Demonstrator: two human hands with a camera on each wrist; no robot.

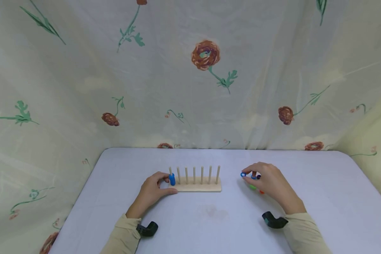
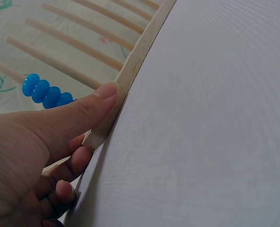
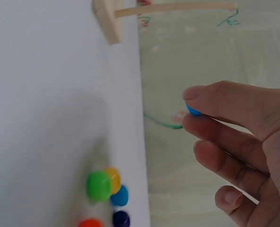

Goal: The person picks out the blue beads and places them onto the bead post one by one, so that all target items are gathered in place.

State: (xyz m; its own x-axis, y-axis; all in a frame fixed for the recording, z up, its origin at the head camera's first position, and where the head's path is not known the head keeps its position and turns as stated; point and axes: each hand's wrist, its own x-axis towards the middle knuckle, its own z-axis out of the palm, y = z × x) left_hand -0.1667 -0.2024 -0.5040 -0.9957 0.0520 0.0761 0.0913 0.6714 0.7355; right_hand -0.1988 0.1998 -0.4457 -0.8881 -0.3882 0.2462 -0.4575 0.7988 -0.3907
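A wooden peg rack with a row of upright pegs stands on the table. Several blue beads are stacked on its leftmost peg, and the other pegs in the head view are bare. My left hand grips the left end of the base; in the left wrist view the thumb lies along the front edge. To the right of the rack, my right hand pinches a blue bead between thumb and forefinger, raised off the table. The fingers cover most of that bead in the right wrist view.
Loose beads lie on the table below the right hand: green, yellow, blue, dark purple and orange-red. A white cloth covers the table. Behind it hangs a floral curtain.
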